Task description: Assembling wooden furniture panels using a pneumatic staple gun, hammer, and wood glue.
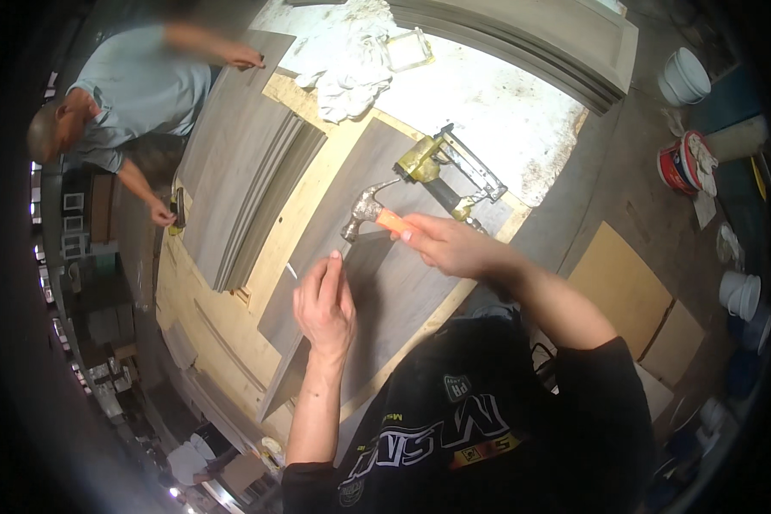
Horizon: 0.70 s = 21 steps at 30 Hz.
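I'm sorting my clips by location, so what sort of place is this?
Most likely a woodworking or cabinet shop: the right hand grips a hammer, a yellow-green nail or staple gun lies close by, and grey wood-grained panels are stacked on the worktable.

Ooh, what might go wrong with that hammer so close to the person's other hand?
The head of the hammer is very near the fingers of the left hand, so a slip might hurt them. A missed swing could dent the grey panel. The yellow-green nail gun lies close to the right hand, which might bump it.
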{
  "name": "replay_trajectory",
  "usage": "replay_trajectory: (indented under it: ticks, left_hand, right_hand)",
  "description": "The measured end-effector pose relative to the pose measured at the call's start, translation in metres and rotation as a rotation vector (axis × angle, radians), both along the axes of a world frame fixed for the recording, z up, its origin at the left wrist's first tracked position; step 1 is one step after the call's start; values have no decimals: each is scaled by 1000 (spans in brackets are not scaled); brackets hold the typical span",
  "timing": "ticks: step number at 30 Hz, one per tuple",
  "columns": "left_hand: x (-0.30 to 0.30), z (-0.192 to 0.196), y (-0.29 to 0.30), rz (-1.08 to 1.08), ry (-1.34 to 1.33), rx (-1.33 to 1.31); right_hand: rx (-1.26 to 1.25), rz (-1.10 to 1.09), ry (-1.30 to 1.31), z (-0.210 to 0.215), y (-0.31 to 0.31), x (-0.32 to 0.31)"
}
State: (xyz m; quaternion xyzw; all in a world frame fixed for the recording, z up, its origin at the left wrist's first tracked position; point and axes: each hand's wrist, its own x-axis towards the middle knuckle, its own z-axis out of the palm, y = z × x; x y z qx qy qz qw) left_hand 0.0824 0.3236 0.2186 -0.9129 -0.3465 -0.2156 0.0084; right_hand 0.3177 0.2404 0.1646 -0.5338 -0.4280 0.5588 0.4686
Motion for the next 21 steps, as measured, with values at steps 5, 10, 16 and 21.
replay_trajectory:
  ticks: [5,10,16,21]
  left_hand:
    - [-2,1,0,15,-23,2]
    - [-5,1,2,31,-25,-8]
    - [-5,2,1,23,-27,-33]
    - [-8,2,-1,39,-51,-22]
  right_hand:
    - [-258,-53,374,21,5,29]
    - [-160,137,-67,35,10,19]
    - [-274,-92,299,15,21,25]
    - [-289,235,34,44,19,18]
